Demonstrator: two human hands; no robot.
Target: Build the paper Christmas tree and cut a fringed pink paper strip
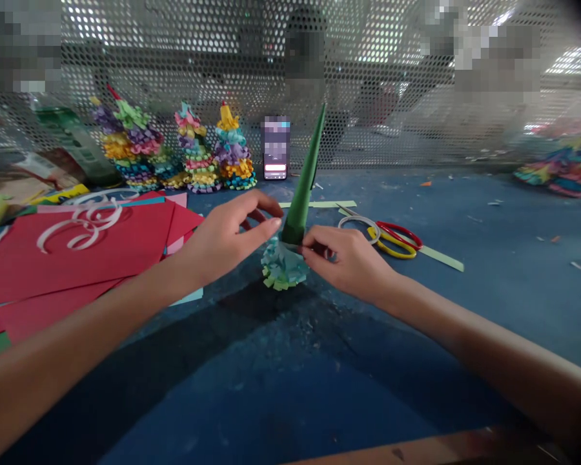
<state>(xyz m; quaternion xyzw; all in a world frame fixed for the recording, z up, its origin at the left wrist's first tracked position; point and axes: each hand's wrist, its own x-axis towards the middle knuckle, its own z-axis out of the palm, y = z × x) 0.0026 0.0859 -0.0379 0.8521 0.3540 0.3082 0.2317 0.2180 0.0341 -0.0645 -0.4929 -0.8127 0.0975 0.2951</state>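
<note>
A green paper cone stands on the blue table, leaning slightly right at its tip. Light blue fringed paper circles its lower part, with a pale green fringe at the very bottom. My right hand pinches the blue fringed paper strip at the cone's right side. Just left of the cone is my left hand, its fingers curved and apart, holding nothing. Behind my right hand lie scissors with red and yellow handles, beside a pale roll of tape.
Red paper sheets with white paper curls lie at left. Several finished fringed cones stand at the back, near an upright phone. A green bottle is at far left. Perforated metal borders the table's rear.
</note>
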